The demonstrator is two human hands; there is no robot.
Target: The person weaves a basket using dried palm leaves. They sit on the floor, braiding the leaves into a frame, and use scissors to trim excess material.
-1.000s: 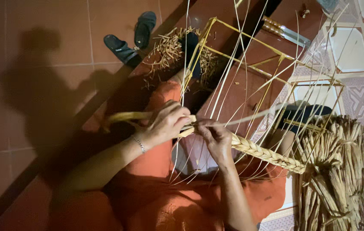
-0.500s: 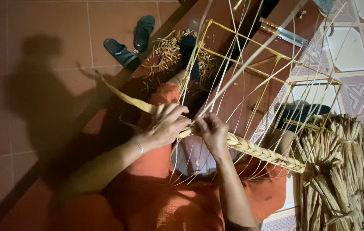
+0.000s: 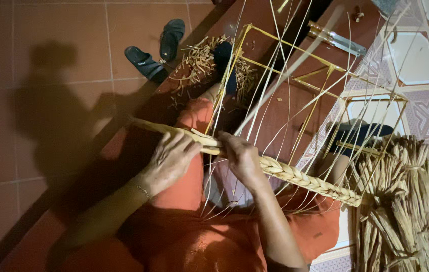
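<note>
Plaiting looked well advanced: a finished straw braid ran from the bundle of straw to the lap; left hand and right hand pinched the unwoven strands shut, more remaining.

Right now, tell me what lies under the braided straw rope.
Under the braided straw rope show orange-clad legs and thin loose strands. Both hands cover its working end, so the weave there is hidden.

Home floor, red tiles, sandals
</note>
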